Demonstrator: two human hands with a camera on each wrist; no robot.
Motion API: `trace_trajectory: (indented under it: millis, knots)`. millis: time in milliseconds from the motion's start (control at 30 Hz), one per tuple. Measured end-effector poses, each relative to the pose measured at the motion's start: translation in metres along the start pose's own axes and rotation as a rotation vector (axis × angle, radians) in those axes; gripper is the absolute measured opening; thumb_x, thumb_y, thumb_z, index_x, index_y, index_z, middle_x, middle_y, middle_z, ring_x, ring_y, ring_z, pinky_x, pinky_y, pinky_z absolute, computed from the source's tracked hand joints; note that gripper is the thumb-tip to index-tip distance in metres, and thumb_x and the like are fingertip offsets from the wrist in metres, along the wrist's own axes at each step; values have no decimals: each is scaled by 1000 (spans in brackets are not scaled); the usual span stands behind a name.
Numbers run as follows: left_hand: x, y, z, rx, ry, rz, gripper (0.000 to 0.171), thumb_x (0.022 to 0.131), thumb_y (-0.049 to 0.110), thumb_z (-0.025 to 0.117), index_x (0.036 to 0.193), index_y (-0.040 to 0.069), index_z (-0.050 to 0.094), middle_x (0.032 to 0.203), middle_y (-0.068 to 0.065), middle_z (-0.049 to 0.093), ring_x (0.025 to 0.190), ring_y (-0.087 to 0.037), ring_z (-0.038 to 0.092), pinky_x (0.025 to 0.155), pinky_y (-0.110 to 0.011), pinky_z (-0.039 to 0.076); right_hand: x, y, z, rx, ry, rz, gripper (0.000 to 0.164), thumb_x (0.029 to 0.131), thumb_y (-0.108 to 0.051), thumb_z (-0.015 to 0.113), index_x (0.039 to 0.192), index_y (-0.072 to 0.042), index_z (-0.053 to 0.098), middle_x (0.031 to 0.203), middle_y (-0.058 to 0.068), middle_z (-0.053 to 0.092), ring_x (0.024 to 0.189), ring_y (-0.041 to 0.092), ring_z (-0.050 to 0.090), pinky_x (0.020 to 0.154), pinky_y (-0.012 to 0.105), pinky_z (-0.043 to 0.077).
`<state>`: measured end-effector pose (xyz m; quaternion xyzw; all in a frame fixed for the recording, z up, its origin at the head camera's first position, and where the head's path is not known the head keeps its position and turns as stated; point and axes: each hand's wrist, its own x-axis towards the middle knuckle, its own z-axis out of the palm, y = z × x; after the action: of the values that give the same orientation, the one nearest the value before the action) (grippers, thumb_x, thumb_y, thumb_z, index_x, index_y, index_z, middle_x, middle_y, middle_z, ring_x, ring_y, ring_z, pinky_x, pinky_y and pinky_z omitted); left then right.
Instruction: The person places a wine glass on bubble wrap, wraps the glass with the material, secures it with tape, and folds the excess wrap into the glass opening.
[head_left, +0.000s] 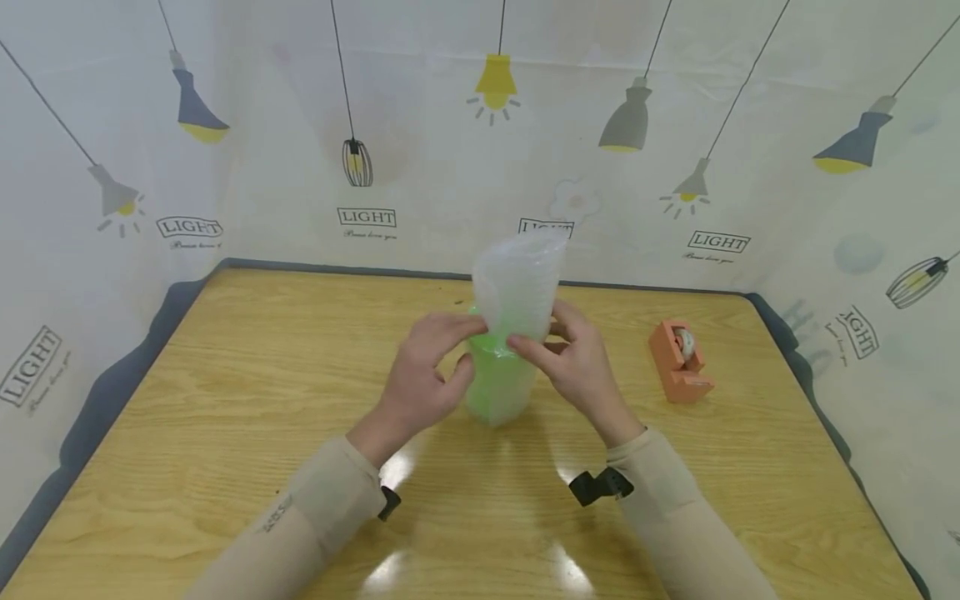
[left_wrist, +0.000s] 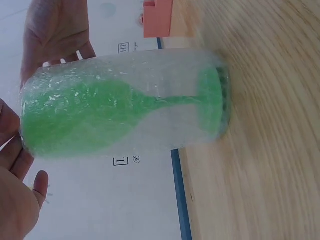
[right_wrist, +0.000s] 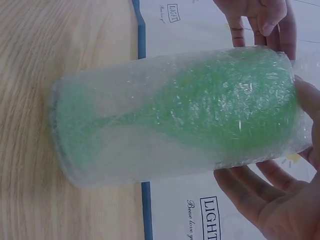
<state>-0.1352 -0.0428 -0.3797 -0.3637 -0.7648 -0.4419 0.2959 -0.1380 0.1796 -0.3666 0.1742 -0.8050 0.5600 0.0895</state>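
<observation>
A green goblet (left_wrist: 85, 110) stands upright on the table inside a sleeve of bubble wrap (right_wrist: 125, 165); its bowl, stem and foot show through the film. Above the rim the loose wrap (head_left: 525, 258) rises and flares. My right hand (head_left: 585, 362) holds the upper right side, thumb at the rim in front and fingers round the side. On the opposite side my left hand (head_left: 420, 375) touches the wrap near the rim with its fingertips, its thumb standing apart. The fingertips behind the wrap are partly hidden.
An orange tape dispenser (head_left: 678, 367) with a roll of tape sits on the wooden table (head_left: 262, 375), right of the hands. Behind the table's back edge hangs a pale cloth (head_left: 420, 100) printed with lamps, and it also runs along both sides.
</observation>
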Motion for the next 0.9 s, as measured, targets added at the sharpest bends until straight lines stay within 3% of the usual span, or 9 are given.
trace_trajectory:
  millis: [133,300,400,533,600,733,900]
  knots:
    - [-3,-2,1,21,-24,26,37,83,-4,63,119,-1,73,121,-13,73,110,-31,64,93,-49,51,-5,2,2,-100,56,-76,56,90,-13,82,142,-10,62,132,12,58,118,28,60,92,50,61]
    - [-3,-2,2,37,-48,52,39,83,-3,64,121,-1,73,123,-13,72,111,-30,62,93,-48,49,-11,3,3,-225,188,-223,52,83,-12,87,129,1,64,126,17,58,115,28,54,93,50,56]
    - [-3,-3,4,46,-54,70,38,83,-1,66,121,-1,73,124,-13,71,110,-30,62,92,-47,49,-13,3,3,-266,256,-308,52,86,-26,86,122,4,63,119,19,60,109,30,56,90,48,56]
    - [-2,-3,5,56,-51,81,37,85,2,70,121,-1,73,124,-13,70,109,-30,61,90,-46,49,-14,4,5,-341,316,-396,63,91,-51,74,116,5,65,110,19,62,102,32,58,87,44,56]
    - [-2,-3,5,62,-51,80,36,85,2,73,122,-1,72,125,-13,70,109,-30,61,90,-47,49,-15,5,7,-384,338,-434,64,93,-53,70,115,7,66,107,20,61,100,33,59,86,44,56]
    - [-2,-4,7,67,-53,76,35,86,2,75,121,-1,73,125,-13,70,109,-30,61,90,-48,49,-15,5,11,-447,353,-491,52,95,-42,73,115,6,71,104,20,61,97,34,61,80,45,57]
    - [-3,-5,8,65,-45,62,35,87,3,73,121,-1,73,126,-12,70,108,-30,61,89,-48,49,-15,-1,13,-519,312,-518,36,86,-15,85,113,5,74,103,20,63,96,34,62,78,46,58]
